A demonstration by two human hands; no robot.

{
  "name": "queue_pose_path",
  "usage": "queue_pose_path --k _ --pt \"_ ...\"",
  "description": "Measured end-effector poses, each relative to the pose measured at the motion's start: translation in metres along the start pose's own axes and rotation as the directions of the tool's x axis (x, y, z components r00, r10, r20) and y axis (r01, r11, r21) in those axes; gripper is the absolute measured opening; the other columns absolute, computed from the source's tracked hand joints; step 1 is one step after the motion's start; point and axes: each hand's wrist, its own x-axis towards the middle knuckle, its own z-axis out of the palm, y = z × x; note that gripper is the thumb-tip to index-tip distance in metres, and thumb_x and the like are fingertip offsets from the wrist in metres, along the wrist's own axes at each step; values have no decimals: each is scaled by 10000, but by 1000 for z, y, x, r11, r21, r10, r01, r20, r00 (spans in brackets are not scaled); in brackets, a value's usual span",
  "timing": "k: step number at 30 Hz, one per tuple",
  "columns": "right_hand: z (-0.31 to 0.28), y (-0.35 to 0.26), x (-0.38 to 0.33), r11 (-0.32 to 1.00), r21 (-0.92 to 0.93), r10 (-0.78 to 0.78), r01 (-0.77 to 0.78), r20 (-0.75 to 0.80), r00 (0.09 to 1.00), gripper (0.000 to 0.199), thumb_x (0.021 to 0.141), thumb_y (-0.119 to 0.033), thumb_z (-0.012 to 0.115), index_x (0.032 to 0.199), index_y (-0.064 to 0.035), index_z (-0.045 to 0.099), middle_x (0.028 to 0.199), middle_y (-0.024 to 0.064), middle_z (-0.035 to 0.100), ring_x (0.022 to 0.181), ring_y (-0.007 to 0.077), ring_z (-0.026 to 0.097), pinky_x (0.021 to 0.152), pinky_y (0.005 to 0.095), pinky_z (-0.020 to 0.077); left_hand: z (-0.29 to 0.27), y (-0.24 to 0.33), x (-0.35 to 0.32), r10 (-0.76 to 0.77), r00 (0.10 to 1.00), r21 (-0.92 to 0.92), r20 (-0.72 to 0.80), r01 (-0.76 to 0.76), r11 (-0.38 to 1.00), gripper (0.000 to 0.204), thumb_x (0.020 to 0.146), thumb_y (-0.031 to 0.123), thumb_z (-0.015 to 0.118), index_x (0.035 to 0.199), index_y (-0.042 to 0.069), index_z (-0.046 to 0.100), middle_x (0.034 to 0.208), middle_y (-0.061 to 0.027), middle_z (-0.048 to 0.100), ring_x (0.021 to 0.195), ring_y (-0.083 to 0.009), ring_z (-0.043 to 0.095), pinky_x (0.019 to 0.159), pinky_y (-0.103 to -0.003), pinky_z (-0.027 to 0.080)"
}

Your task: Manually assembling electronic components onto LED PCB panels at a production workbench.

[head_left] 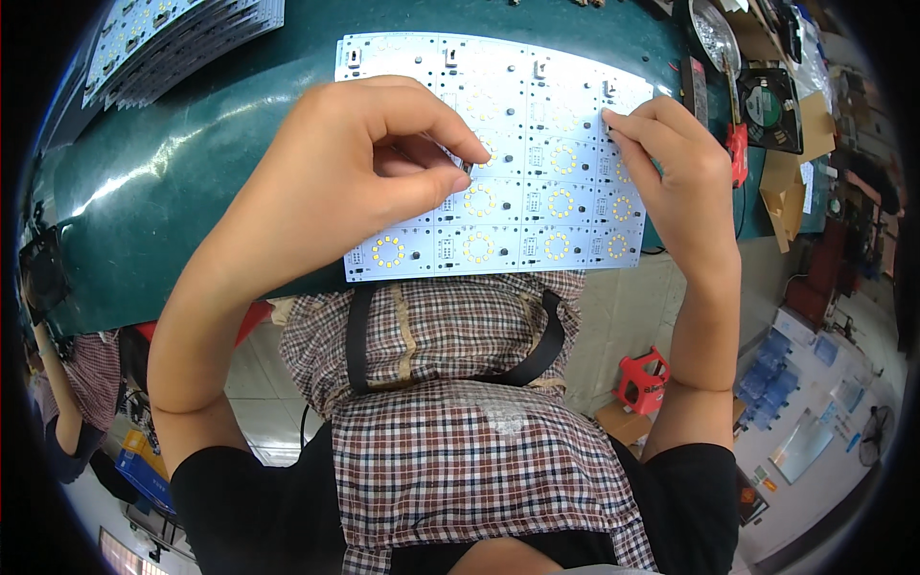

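Note:
A white LED circuit board panel (498, 251) lies on the green table in front of me, its sections carrying rings of small yellow LEDs and dark round parts. Along its far edge stand several small upright switch-like parts (451, 57). My left hand (374, 144) is over the panel's left half, thumb and forefinger pinching a small dark component (467, 167). At the right edge, the thumb and forefinger of my right hand (676, 158) are pressed together at the board, just below the far-right upright part (609, 88). Whatever they hold is hidden by the fingertips.
A stack of similar panels (182, 48) sits at the table's far left. On the right are a red-handled tool (737, 153), a black round-faced device (771, 110), a metal bowl (714, 34) and cardboard (786, 201). A red stool (642, 380) stands below; another person's arm (59, 383) shows left.

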Motion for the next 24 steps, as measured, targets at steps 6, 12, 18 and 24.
queue_pose_path --k 6,12,18,24 --pt "-5 0 2 902 299 308 -312 63 949 85 817 -1 769 899 9 749 782 113 655 678 273 654 616 330 517 10 3 -9 304 953 553 0 -253 794 193 810 -38 756 988 34 762 927 -69 696 748 -186 700 658 -284 548" --pt "-20 21 27 973 163 116 -161 258 959 89 833 -18 765 921 -1 760 830 140 704 735 213 703 648 310 537 17 16 -15 362 930 759 61 -278 588 231 763 -31 756 982 41 749 878 -65 668 749 -224 674 625 -333 537" --pt "40 108 91 934 87 345 -345 23 938 111 821 -59 764 866 38 735 804 160 741 735 238 731 695 342 571 17 23 -15 328 937 827 122 -279 488 230 733 -17 768 952 44 731 855 -64 653 751 -233 664 622 -344 529" --pt "58 103 101 936 27 352 -352 -138 926 142 766 -129 784 833 -6 763 800 178 745 761 311 741 722 391 579 12 13 -15 391 919 806 58 -274 524 210 734 -10 774 925 39 703 849 -69 668 752 -235 680 637 -324 533"
